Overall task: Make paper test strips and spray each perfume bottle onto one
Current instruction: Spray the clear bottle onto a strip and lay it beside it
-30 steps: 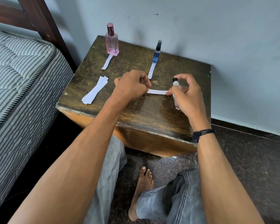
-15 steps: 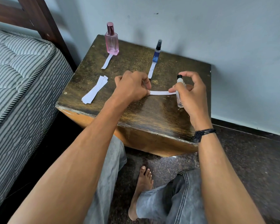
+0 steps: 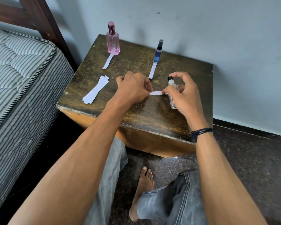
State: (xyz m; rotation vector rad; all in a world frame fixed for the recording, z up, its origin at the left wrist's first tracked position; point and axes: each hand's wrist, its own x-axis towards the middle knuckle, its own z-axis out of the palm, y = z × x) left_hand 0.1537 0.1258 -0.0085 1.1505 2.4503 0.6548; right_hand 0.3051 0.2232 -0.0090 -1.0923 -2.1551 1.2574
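My left hand pinches one end of a white paper strip above the wooden table. My right hand grips a small clear spray bottle with a black nozzle, its index finger arched over the nozzle, and touches the strip's other end. A pink perfume bottle stands at the back left with a strip in front of it. A slim blue spray bottle stands at the back middle with another strip before it.
A small stack of spare paper strips lies on the table's left side. A striped mattress and dark bed frame stand to the left, a pale wall behind. My legs and a bare foot are below the table's front edge.
My right hand has tilted the clear bottle more upright and drawn it slightly right, and its index finger has lifted over the nozzle. The left hand keeps pinching the strip.
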